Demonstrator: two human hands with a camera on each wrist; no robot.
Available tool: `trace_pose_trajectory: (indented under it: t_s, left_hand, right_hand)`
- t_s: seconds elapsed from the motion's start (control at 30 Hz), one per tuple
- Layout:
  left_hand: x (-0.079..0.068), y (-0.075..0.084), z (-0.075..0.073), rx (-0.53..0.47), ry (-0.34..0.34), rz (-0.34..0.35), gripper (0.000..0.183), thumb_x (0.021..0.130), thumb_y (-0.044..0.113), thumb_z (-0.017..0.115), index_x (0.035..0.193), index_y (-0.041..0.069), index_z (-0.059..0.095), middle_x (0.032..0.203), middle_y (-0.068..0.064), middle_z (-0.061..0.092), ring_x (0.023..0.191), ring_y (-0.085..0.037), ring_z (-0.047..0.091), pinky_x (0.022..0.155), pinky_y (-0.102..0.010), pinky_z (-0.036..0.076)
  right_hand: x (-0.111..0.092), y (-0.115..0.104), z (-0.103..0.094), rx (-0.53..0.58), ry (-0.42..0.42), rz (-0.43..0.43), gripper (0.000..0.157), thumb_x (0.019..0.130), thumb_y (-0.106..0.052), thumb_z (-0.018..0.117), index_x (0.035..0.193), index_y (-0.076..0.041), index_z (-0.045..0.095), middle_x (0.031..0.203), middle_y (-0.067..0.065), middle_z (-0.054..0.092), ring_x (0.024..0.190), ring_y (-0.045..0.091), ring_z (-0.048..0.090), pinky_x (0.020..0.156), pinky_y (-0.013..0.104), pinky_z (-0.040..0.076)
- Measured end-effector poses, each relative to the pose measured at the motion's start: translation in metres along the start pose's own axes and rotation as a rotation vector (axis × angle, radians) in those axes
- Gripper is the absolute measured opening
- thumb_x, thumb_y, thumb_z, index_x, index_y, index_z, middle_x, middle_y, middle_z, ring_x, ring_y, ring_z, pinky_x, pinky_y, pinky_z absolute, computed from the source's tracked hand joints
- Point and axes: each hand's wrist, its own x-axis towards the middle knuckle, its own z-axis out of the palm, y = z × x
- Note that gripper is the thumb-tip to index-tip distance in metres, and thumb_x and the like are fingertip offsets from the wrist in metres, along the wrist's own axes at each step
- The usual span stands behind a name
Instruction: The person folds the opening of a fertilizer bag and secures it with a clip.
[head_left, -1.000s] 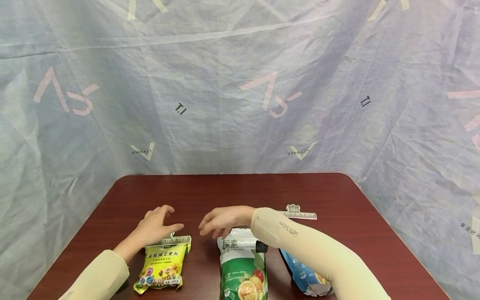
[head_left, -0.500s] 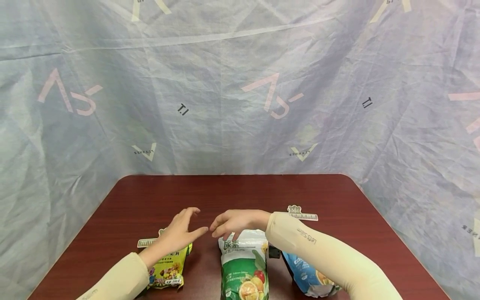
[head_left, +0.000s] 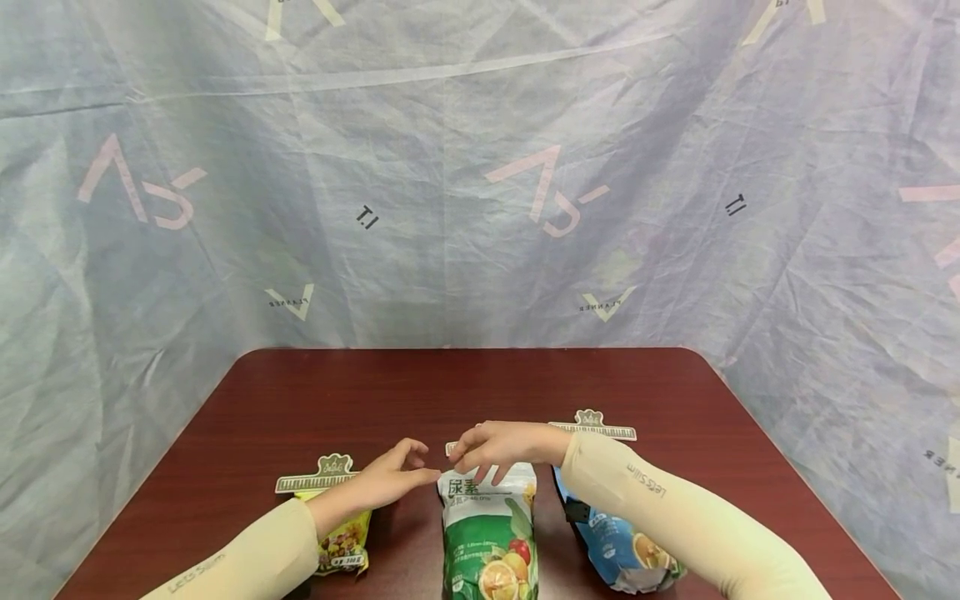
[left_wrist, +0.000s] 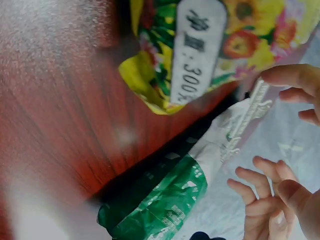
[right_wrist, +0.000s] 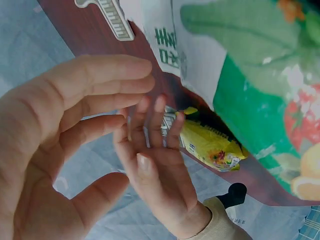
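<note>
A white and green fertilizer bag (head_left: pixel 489 533) with fruit printed on it stands mid-table. My left hand (head_left: pixel 393 479) hovers just left of its top edge, thumb and fingers apart and nothing between them. Over the white top of the bag hangs my right hand (head_left: pixel 513 444), fingers loosely bent, palm facing the left hand. A pale piano-key clip (right_wrist: pixel 116 20) shows at the bag's top end in the right wrist view; the head view hides most of it behind the right hand. Both palms and their bare fingers appear in the right wrist view, holding nothing.
To the left lies a yellow flower-printed bag (head_left: pixel 347 542) with a piano-key clip (head_left: pixel 318 477) at its top, partly covered by the left forearm. A blue bag (head_left: pixel 622 546) lies right, under the right sleeve, with another clip (head_left: pixel 592 425) beyond. Grey cloth (head_left: pixel 450 208) hangs behind the table.
My left hand has moved right, from over the yellow bag toward the green bag, uncovering the yellow bag's clip. My right hand has also shifted right, now over the green bag's top.
</note>
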Motion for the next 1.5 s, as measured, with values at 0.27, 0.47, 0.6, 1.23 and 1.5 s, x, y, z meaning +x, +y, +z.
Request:
trace_pose_trajectory:
  t_s: [0.27, 0.47, 0.6, 1.23, 1.5]
  left_hand:
    - [0.009, -0.012, 0.008, -0.195, -0.055, -0.173, 0.057, 0.084, 0.032, 0.063, 0.124, -0.002, 0.043, 0.115, -0.017, 0.053, 0.099, -0.033, 0.055, 0.070, -0.043, 0.050]
    - [0.018, -0.015, 0.007, -0.332, -0.103, -0.218, 0.054, 0.087, 0.028, 0.061, 0.124, -0.006, 0.040, 0.113, -0.019, 0.052, 0.101, -0.034, 0.053, 0.074, -0.047, 0.048]
    - [0.022, -0.012, 0.008, -0.398, -0.128, -0.228, 0.054, 0.086, 0.029, 0.061, 0.122, -0.006, 0.040, 0.111, -0.022, 0.050, 0.098, -0.033, 0.053, 0.074, -0.047, 0.049]
    - [0.038, -0.005, 0.014, -0.382, -0.188, -0.315, 0.048, 0.085, 0.027, 0.061, 0.118, -0.004, 0.045, 0.105, -0.019, 0.048, 0.086, -0.030, 0.054, 0.069, -0.042, 0.050]
    - [0.045, -0.006, 0.013, -0.398, -0.206, -0.347, 0.043, 0.084, 0.026, 0.058, 0.113, -0.006, 0.051, 0.100, -0.015, 0.051, 0.085, -0.029, 0.054, 0.070, -0.042, 0.050]
  right_hand:
    - [-0.012, 0.023, -0.012, 0.037, 0.040, 0.032, 0.035, 0.089, -0.022, 0.059, 0.120, -0.008, 0.057, 0.112, 0.007, 0.059, 0.095, 0.031, 0.060, 0.076, 0.048, 0.050]
    - [-0.019, 0.040, -0.026, 0.049, 0.069, 0.070, 0.037, 0.088, -0.022, 0.058, 0.120, -0.004, 0.056, 0.112, 0.009, 0.059, 0.093, 0.030, 0.061, 0.073, 0.046, 0.051]
    - [-0.022, 0.051, -0.034, 0.055, 0.095, 0.109, 0.038, 0.088, -0.021, 0.058, 0.121, -0.003, 0.055, 0.112, 0.010, 0.058, 0.090, 0.029, 0.061, 0.072, 0.045, 0.051]
    - [-0.029, 0.087, -0.046, 0.385, 0.154, 0.247, 0.041, 0.087, -0.020, 0.058, 0.121, 0.001, 0.046, 0.106, 0.027, 0.049, 0.088, 0.041, 0.059, 0.075, 0.049, 0.050]
    - [-0.025, 0.090, -0.038, 0.484, 0.127, 0.303, 0.054, 0.088, -0.023, 0.058, 0.132, 0.001, 0.037, 0.108, 0.025, 0.048, 0.089, 0.040, 0.058, 0.077, 0.050, 0.049]
